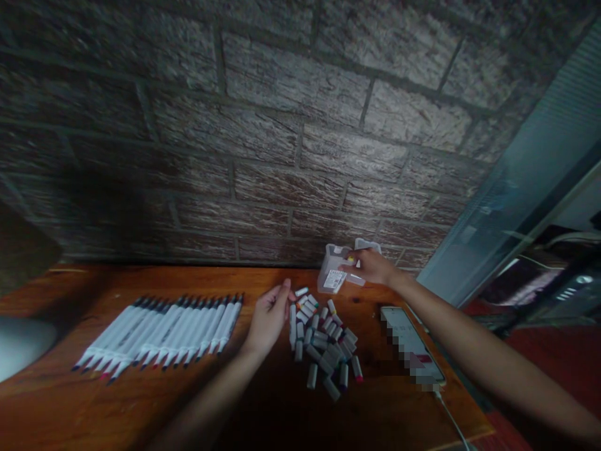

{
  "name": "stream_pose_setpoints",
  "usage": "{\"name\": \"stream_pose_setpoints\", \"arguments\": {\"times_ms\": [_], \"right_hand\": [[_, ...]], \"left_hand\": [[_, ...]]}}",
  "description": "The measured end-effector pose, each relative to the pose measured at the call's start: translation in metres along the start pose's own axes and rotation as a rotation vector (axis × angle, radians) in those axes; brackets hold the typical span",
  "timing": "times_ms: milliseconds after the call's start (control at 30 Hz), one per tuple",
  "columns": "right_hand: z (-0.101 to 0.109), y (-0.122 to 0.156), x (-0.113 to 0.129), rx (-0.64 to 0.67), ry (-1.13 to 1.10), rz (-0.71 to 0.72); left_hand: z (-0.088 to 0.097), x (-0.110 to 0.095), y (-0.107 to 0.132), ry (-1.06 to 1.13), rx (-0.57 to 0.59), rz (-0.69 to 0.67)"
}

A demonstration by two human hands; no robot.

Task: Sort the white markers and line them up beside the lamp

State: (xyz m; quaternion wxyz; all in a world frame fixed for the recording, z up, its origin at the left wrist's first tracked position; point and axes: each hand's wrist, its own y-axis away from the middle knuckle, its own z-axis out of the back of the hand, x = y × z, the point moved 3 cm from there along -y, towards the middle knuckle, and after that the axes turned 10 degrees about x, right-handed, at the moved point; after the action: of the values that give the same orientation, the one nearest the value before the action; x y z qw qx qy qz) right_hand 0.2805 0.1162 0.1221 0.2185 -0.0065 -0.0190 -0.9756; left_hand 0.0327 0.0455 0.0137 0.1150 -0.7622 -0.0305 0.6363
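Note:
My left hand [270,313] hovers over the wooden table [141,401], fingers loosely curled with thumb and fingertips close together; nothing shows in them. It sits between a row of several white markers [164,332] laid side by side and a pile of several grey marker caps [326,344]. My right hand [370,266] reaches to the back of the table. It grips the rim of a clear plastic marker box [334,270] that stands near the wall.
A phone [412,344] lies flat on the table's right side with a cable running off the front edge. A brick wall [282,125] backs the table. A pale rounded object [19,344] sits at the far left. A glass panel stands at the right.

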Motion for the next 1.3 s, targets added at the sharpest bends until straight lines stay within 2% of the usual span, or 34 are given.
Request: {"name": "stream_pose_setpoints", "arguments": {"times_ms": [100, 200, 300, 400, 467, 600, 833, 933, 1067, 1100, 1200, 1300], "right_hand": [[0.0, 0.011, -0.004, -0.029, -0.024, 0.001], [0.002, 0.017, -0.011, -0.148, -0.054, 0.01], [0.003, 0.02, -0.023, -0.245, -0.02, -0.088], [-0.002, 0.02, -0.038, -0.186, 0.073, -0.231], [-0.006, 0.02, -0.046, -0.144, 0.098, -0.259], [-0.01, 0.025, -0.065, -0.128, 0.108, -0.253], [-0.01, 0.042, -0.086, -0.2, 0.074, -0.173], [-0.005, 0.049, -0.08, -0.3, 0.063, -0.194], [0.0, 0.05, -0.045, -0.472, -0.055, -0.136], [-0.001, 0.046, -0.033, -0.438, -0.109, -0.096], [-0.011, 0.026, -0.005, -0.209, -0.142, -0.045], [-0.014, 0.007, 0.003, -0.115, -0.111, -0.048]], "left_hand": [[-0.002, -0.003, 0.002, 0.0, 0.007, 0.006], [-0.004, -0.003, 0.003, -0.016, 0.013, 0.006], [-0.005, -0.001, 0.003, -0.028, 0.022, 0.002], [-0.004, 0.001, 0.001, -0.034, 0.026, -0.003], [-0.004, 0.003, 0.001, -0.037, 0.026, -0.006], [-0.004, 0.002, 0.002, -0.035, 0.027, -0.011], [-0.004, 0.004, 0.002, -0.051, 0.035, -0.001], [-0.005, 0.006, 0.002, -0.063, 0.05, 0.001], [-0.007, 0.005, 0.003, -0.096, 0.049, -0.011], [-0.007, 0.004, 0.003, -0.108, 0.041, -0.02], [-0.005, 0.0, 0.003, -0.13, -0.003, -0.072], [-0.002, -0.001, 0.002, -0.16, -0.04, -0.129]]}}
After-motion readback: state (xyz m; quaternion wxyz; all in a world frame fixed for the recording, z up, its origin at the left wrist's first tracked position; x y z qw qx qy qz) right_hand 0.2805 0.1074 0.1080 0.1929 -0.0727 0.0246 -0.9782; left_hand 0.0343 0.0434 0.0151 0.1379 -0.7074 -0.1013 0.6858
